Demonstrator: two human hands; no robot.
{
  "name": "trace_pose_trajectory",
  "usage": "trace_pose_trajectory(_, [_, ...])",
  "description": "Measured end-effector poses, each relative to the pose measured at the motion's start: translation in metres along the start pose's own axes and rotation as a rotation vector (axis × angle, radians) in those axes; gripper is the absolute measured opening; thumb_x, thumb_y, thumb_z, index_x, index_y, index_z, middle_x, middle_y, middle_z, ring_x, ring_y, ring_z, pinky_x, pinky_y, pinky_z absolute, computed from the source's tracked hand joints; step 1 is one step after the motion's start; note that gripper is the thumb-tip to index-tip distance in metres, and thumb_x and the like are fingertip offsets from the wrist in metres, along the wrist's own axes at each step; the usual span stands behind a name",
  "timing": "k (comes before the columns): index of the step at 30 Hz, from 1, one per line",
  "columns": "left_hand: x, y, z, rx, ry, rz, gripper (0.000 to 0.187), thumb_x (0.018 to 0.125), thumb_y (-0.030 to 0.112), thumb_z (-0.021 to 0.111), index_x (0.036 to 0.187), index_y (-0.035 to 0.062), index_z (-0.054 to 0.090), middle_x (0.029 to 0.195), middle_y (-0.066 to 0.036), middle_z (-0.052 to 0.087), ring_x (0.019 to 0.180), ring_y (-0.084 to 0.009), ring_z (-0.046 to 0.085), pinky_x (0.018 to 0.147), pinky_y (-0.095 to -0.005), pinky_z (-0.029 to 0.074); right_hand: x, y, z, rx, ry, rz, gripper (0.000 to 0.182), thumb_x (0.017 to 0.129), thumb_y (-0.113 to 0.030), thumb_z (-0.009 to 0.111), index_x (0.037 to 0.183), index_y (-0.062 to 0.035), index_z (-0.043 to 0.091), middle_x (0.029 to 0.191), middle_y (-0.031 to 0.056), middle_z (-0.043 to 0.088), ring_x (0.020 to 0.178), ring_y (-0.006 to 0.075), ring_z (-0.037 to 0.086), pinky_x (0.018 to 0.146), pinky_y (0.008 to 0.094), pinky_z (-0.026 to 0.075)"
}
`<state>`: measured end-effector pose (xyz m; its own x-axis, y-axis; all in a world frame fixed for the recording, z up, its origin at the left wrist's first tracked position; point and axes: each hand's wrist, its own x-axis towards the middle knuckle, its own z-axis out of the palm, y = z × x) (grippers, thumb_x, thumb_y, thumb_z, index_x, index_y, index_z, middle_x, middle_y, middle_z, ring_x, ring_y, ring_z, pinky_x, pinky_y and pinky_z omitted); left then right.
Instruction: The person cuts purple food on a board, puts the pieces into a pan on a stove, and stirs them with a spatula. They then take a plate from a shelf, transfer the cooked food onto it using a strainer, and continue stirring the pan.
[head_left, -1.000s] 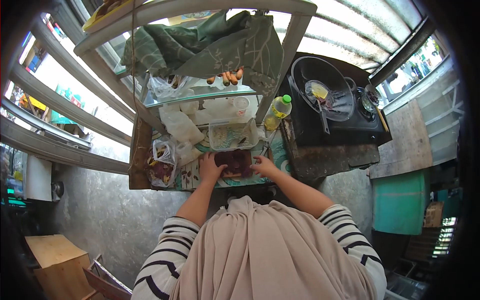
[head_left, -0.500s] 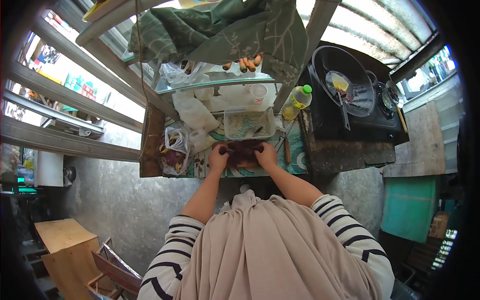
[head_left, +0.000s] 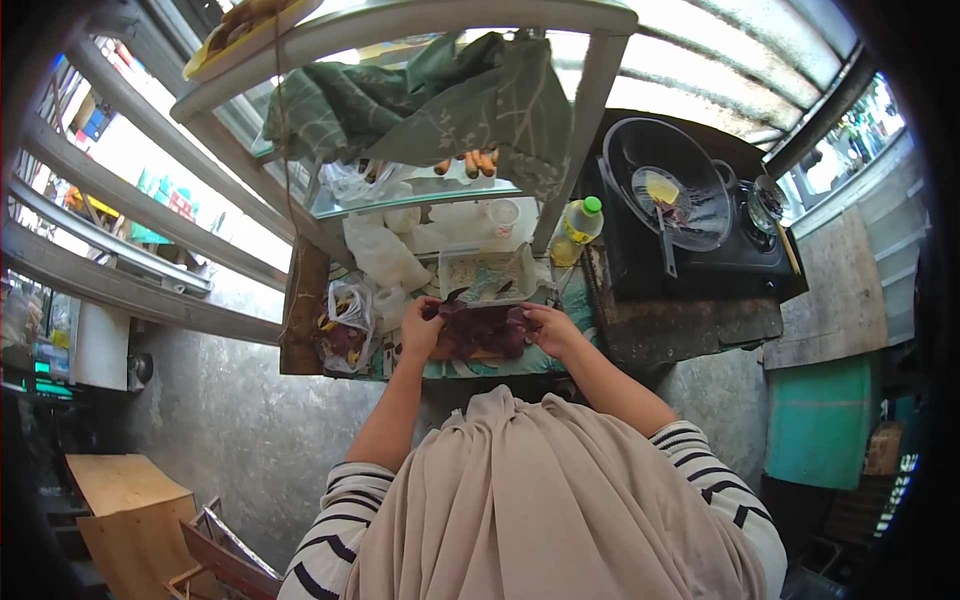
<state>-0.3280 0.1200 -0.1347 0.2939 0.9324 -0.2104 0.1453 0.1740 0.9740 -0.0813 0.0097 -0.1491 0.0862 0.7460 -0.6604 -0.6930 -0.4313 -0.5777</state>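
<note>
A dark purple, limp, leaf-like piece (head_left: 482, 334) is spread between my two hands above a brown board-like surface on the counter. My left hand (head_left: 421, 328) is closed on its left edge in a pinch. At the right edge, my right hand (head_left: 557, 331) pinches it between thumb and fingers. Just behind sits a clear rectangular container (head_left: 487, 275) with a pale coating inside and dark pieces at its rim. What exactly the purple piece is cannot be made out.
A plastic bag of purple and yellow scraps (head_left: 345, 325) lies at the left. To the right stand a green-capped bottle (head_left: 582, 222) and a black stove bearing a wok (head_left: 690, 165) with a ladle. A glass shelf (head_left: 420, 202) with a green cloth rises behind the counter.
My hands have moved apart, and the purple piece is stretched wider between them. The camera view has shifted, with the stove and bottle now a little further left.
</note>
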Motion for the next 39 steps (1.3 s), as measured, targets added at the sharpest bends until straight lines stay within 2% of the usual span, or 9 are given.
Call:
trace_pose_trajectory(8, [-0.012,0.128,0.125,0.185,-0.240,0.339,0.020,0.073,0.005,0.068,0.092,0.0037,0.061,0.080,-0.006,0.066,0.073,-0.0107,0.063,0.066,-0.0257,0.049,-0.052,-0.063,0.017,0.385,-0.178,-0.031,0.027,0.085,-0.008,0.055,0.112,-0.0015,0.055,0.104,0.0141,0.060,0.095,0.0264,0.061,0.086,0.0387,0.050])
trace_pose_trajectory(12, [-0.018,0.194,0.188,0.286,-0.346,0.470,0.020,0.071,0.006,0.069,0.090,0.0034,0.062,0.082,-0.009,0.067,0.078,-0.0156,0.066,0.070,-0.0270,0.050,-0.085,-0.127,-0.003,0.472,-0.377,-0.147,0.033,0.092,-0.022,0.035,0.108,-0.0020,0.056,0.106,0.0130,0.061,0.097,0.0258,0.059,0.085,0.0413,0.049])
trace_pose_trajectory(13, [-0.016,0.205,0.204,0.292,-0.353,0.534,0.020,0.072,0.006,0.070,0.090,0.0037,0.062,0.081,-0.009,0.067,0.078,-0.0176,0.067,0.071,-0.0276,0.050,-0.108,-0.154,0.005,0.466,-0.266,-0.134,0.038,0.091,-0.025,0.029,0.105,-0.0027,0.057,0.103,0.0124,0.061,0.096,0.0255,0.059,0.086,0.0421,0.047])
trace_pose_trajectory(16, [-0.002,0.232,0.257,0.216,-0.437,0.729,0.017,0.072,0.004,0.070,0.088,0.0019,0.062,0.085,-0.008,0.068,0.079,-0.0136,0.065,0.069,-0.0263,0.051,-0.131,-0.210,-0.017,0.523,-0.385,-0.209,0.038,0.089,-0.025,0.029,0.102,-0.0031,0.056,0.101,0.0127,0.060,0.093,0.0258,0.058,0.088,0.0414,0.046])
trace_pose_trajectory(17, [0.002,0.241,0.273,0.284,-0.446,0.784,0.020,0.071,0.005,0.070,0.089,0.0019,0.062,0.087,-0.009,0.068,0.080,-0.0193,0.067,0.071,-0.0292,0.051,-0.137,-0.223,-0.033,0.548,-0.488,-0.267,0.026,0.086,-0.018,0.036,0.096,-0.0049,0.057,0.096,0.0129,0.060,0.093,0.0273,0.058,0.088,0.0481,0.043])
trace_pose_trajectory(24, [0.025,0.271,0.393,0.572,-0.390,1.149,0.030,0.068,0.005,0.062,0.098,0.0083,0.063,0.098,-0.010,0.063,0.099,-0.0327,0.057,0.078,-0.0379,0.050,-0.120,-0.304,-0.125,0.592,-0.355,-0.425,0.031,0.093,-0.023,0.029,0.097,-0.0062,0.055,0.096,0.0104,0.058,0.091,0.0257,0.057,0.082,0.0444,0.048])
trace_pose_trajectory(26, [0.030,0.270,0.415,0.613,-0.474,1.033,0.043,0.066,0.006,0.056,0.109,0.0114,0.059,0.111,-0.012,0.056,0.107,-0.0340,0.052,0.086,-0.0377,0.046,-0.117,-0.314,-0.145,0.647,-0.315,-0.426,0.031,0.092,-0.022,0.029,0.099,-0.0053,0.054,0.098,0.0127,0.058,0.092,0.0270,0.057,0.083,0.0447,0.048])
trace_pose_trajectory(29, [0.041,0.263,0.433,0.200,-0.635,0.831,0.057,0.068,0.005,0.055,0.125,0.0094,0.048,0.123,-0.014,0.047,0.116,-0.0283,0.048,0.098,-0.0357,0.038,-0.097,-0.323,-0.174,0.734,-0.220,-0.370,0.033,0.093,-0.023,0.027,0.100,-0.0027,0.053,0.102,0.0171,0.056,0.094,0.0302,0.056,0.085,0.0478,0.047])
trace_pose_trajectory(39, [0.070,0.237,0.359,-0.061,-0.522,0.440,0.040,0.084,0.011,0.055,0.123,0.0055,0.049,0.118,-0.009,0.056,0.102,-0.0186,0.057,0.088,-0.0303,0.045,-0.024,-0.381,-0.224,0.695,0.376,-0.293,0.030,0.091,-0.034,0.039,0.098,-0.0071,0.049,0.110,0.0170,0.054,0.114,0.0365,0.046,0.098,0.0579,0.030])
